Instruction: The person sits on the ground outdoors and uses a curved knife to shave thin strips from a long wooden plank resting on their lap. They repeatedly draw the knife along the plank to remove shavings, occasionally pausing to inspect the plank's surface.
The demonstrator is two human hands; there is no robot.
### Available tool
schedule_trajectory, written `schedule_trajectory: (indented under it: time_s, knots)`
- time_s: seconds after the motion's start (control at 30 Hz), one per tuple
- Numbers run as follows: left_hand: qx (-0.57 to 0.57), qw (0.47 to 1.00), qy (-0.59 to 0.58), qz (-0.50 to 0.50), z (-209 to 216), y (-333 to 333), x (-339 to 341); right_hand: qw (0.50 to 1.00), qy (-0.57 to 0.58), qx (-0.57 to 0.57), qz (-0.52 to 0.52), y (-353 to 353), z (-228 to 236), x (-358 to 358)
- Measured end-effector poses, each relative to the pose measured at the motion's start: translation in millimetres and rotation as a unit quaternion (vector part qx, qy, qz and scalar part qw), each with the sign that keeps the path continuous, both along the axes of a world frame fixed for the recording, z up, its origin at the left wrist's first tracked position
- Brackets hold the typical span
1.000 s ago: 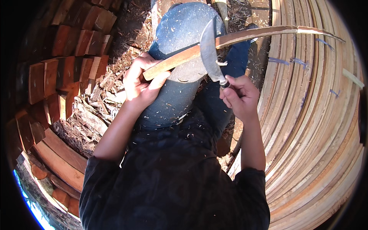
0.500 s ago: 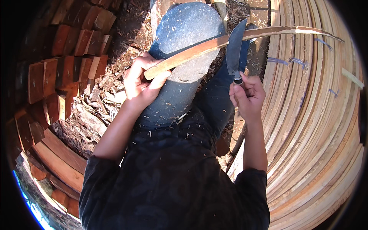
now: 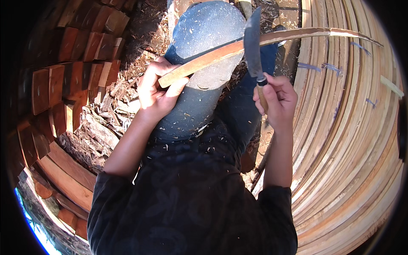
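Near its left end, a long thin wooden strip (image 3: 208, 59) is gripped by my left hand (image 3: 159, 85), thumb below and fingers behind. The strip slopes up to the right across my raised knee (image 3: 204, 25) in blue jeans, and its far end reaches over the stacked boards. My right hand (image 3: 278, 100) is closed round the light wooden handle of a large knife (image 3: 253, 46). Broad and dark, the blade points away from me and crosses in front of the strip, just right of the knee. Whether its edge touches the wood I cannot tell.
Long pale boards (image 3: 331, 140) lie stacked along the right side, a few marked in blue. At the left rise piles of reddish-brown wood blocks (image 3: 40, 91). Bark and shavings (image 3: 100, 127) litter the ground between, and small chips dot my jeans.
The knife has shifted slightly left and away from me along the strip, its blade turning more upright and its handle coming into sight. My left hand and the strip have barely moved.
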State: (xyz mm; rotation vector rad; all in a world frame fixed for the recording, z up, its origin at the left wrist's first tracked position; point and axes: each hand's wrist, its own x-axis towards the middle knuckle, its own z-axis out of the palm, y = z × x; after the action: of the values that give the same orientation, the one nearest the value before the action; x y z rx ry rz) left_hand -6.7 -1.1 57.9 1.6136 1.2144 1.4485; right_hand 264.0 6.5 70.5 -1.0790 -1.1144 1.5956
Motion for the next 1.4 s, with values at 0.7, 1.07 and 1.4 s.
schedule_trajectory:
  time_s: [0.7,1.07,1.4]
  knots:
    - [0.025,0.999,0.027,-0.001,-4,0,0,0.98,0.051,0.026,-0.192,-7,1,-2]
    - [0.003,1.0,0.022,-0.01,0,-1,-5,0.994,0.058,0.031,-0.093,-9,-14,13]
    - [0.011,1.0,0.021,0.004,1,1,-1,0.999,0.012,0.017,-0.04,-9,-11,0]
